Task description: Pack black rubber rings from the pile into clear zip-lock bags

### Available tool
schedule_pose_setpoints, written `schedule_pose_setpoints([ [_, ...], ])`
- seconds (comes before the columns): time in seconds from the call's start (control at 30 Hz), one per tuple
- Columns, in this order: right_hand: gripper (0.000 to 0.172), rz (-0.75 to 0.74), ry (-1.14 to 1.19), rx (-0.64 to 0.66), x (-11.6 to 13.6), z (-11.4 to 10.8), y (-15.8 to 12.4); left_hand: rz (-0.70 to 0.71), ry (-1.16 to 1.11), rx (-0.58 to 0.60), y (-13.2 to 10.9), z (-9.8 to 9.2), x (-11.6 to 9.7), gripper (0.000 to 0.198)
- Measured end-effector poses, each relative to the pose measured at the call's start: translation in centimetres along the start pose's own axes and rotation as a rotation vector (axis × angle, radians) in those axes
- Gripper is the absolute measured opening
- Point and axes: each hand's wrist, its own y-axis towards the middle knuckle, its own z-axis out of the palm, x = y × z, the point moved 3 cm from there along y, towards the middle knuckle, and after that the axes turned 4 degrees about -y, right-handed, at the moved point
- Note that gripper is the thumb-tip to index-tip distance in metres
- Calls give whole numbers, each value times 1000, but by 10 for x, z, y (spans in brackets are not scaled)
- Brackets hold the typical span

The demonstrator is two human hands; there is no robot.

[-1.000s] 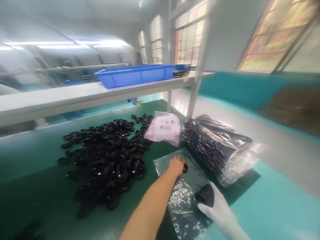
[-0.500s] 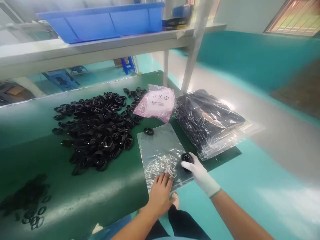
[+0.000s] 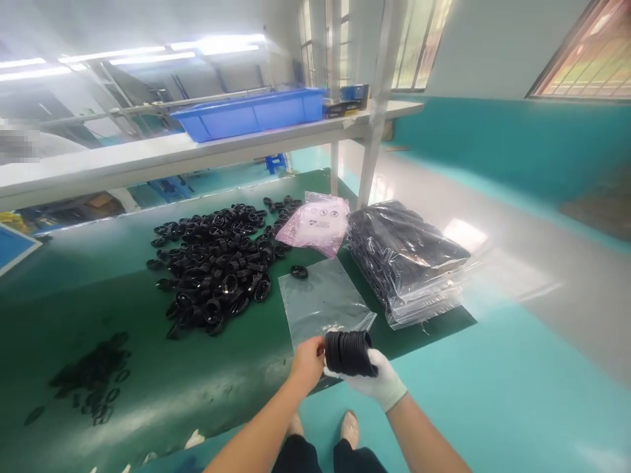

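A stack of black ribbed rings (image 3: 349, 353) lies sideways between my hands, above the front edge of the green table. My right hand (image 3: 384, 382), in a white glove, is wrapped round the stack from below and from its right end. At the stack's left end, my bare left hand (image 3: 308, 360) has its fingers bent in and closed against the rings; the fingertips are partly hidden. Under and behind the hands lies a flat clear plastic bag (image 3: 320, 299). One loose black ring (image 3: 298, 271) rests at that bag's far edge.
A big heap of black rings (image 3: 217, 263) covers the table's middle, with a smaller pile of thin rings (image 3: 93, 371) at front left. A pink bag (image 3: 318, 223) and a stack of filled clear bags (image 3: 404, 256) lie right. A shelf (image 3: 217, 152) carries a blue bin (image 3: 251, 117).
My left hand has lifted from the clear bag and closed at the ring stack. My right hand has turned the stack sideways and brought it left. The view has tilted up.
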Motion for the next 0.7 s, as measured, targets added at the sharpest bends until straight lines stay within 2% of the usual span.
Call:
schedule_pose_setpoints([
  [0.13, 53, -107, 155, -137, -9, -22, -1, 92, -7, -56, 0, -3, -9, 9],
  [0.23, 55, -129, 9, -262, -8, -25, -6, 172, -18, -152, -3, -7, -20, 14],
  [0.33, 75, -61, -434, -433, -1, -20, -5, 283, 25, -227, -9, -10, -33, 15],
  [0.4, 86, 11, -829, -637, 5, -16, -3, 378, 84, -245, -13, -9, -38, 17],
  [0.47, 90, 46, -1243, -816, 11, -11, 0, 483, 148, -235, -19, -6, -40, 21],
  [0.5, 88, 37, -1429, -849, 13, -8, 3, 535, 180, -224, -22, -4, -40, 22],
  [0.57, 81, 0, -1684, -805, 14, -2, 13, 625, 236, -200, -27, 1, -39, 23],
  [0.63, 75, 12, -1785, -754, 12, 0, 24, 686, 266, -182, -31, 6, -38, 23],
  [0.7, 77, 50, -1800, -794, 13, -1, 36, 719, 248, -159, -33, 10, -37, 21],
])
